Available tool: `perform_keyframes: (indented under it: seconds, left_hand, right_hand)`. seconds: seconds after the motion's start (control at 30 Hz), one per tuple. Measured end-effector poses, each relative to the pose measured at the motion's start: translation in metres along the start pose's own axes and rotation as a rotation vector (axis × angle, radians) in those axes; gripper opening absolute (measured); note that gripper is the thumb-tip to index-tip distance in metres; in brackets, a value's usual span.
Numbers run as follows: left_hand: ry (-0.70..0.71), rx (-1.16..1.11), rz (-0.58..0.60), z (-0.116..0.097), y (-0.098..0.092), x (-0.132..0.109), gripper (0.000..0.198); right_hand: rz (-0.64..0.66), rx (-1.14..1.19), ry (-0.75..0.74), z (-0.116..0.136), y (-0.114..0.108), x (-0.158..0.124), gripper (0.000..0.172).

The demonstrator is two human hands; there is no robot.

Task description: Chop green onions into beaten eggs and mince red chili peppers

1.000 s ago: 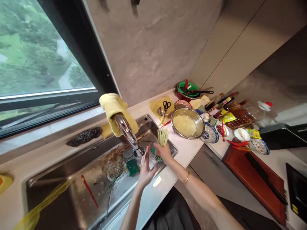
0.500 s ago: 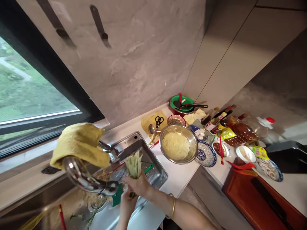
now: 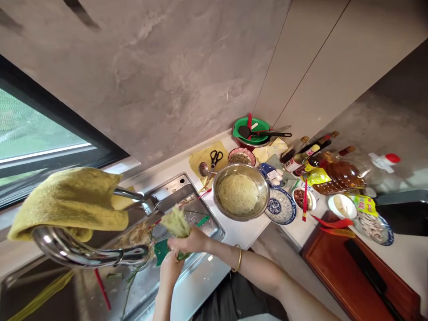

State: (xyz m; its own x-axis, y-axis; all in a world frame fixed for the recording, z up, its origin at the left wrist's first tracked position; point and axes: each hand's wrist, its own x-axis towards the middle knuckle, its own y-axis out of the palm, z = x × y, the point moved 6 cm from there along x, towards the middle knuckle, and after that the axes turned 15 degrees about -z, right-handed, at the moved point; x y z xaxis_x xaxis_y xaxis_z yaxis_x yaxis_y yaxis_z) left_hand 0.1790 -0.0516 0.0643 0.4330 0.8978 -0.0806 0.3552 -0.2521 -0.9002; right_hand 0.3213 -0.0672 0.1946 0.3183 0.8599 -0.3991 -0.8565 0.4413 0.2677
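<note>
Over the sink (image 3: 219, 232), a bunch of pale green vegetable stalks (image 3: 176, 221) points up and away from me, its cut-looking ends blurred. My right hand (image 3: 191, 240) is wrapped round the middle of the bunch. Just below it, my left hand (image 3: 171, 264) is closed at the bunch's lower, greener part; its fingers are partly hidden. A green-handled tool (image 3: 202, 220) lies in the sink behind the hands. To their left is the chrome faucet (image 3: 90, 257), with a yellow cloth (image 3: 72, 203) draped over it.
Right of the sink stands a steel bowl (image 3: 238, 194) of pale shreds in liquid. Beyond are scissors (image 3: 216, 158), a patterned plate (image 3: 281, 206) and an oil bottle (image 3: 344, 178). A knife (image 3: 366, 265) lies on the brown cutting board (image 3: 329, 267), with red peppers (image 3: 332, 221) at its edge.
The view has shifted, so faucet and cloth sit farther left. Both hands still grip the bunch, which leans more to the left now.
</note>
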Motion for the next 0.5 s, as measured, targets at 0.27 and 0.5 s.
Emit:
perform_keyframes:
  seconds: [0.27,0.5]
  left_hand:
    - [0.126,0.122,0.186,0.004,-0.037,-0.016,0.018]
    - [0.294,0.235,0.188,-0.013,-0.066,-0.016,0.010]
  right_hand:
    - [-0.019,-0.006,-0.050,0.006,-0.046,-0.026,0.021]
    - [-0.060,0.006,0.000,-0.016,-0.064,-0.040,0.026]
